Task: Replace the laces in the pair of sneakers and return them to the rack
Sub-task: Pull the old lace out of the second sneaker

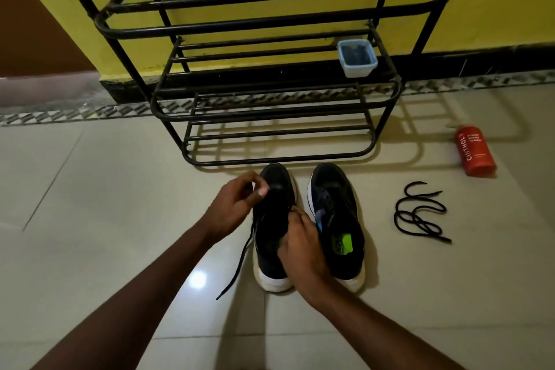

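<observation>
Two black sneakers with white soles stand side by side on the floor, toes toward the rack. My left hand pinches a bit of black lace at the toe end of the left sneaker. My right hand rests over that shoe's opening, fingers closed on its lace area. One end of the black lace trails down the shoe's left side onto the floor. The right sneaker has no lace and shows a green insole label. A loose black lace lies coiled on the floor to the right.
A black metal shoe rack stands against the yellow wall just beyond the shoes. A small plastic container sits on its middle shelf at the right. An orange bottle lies on the tiled floor at the far right.
</observation>
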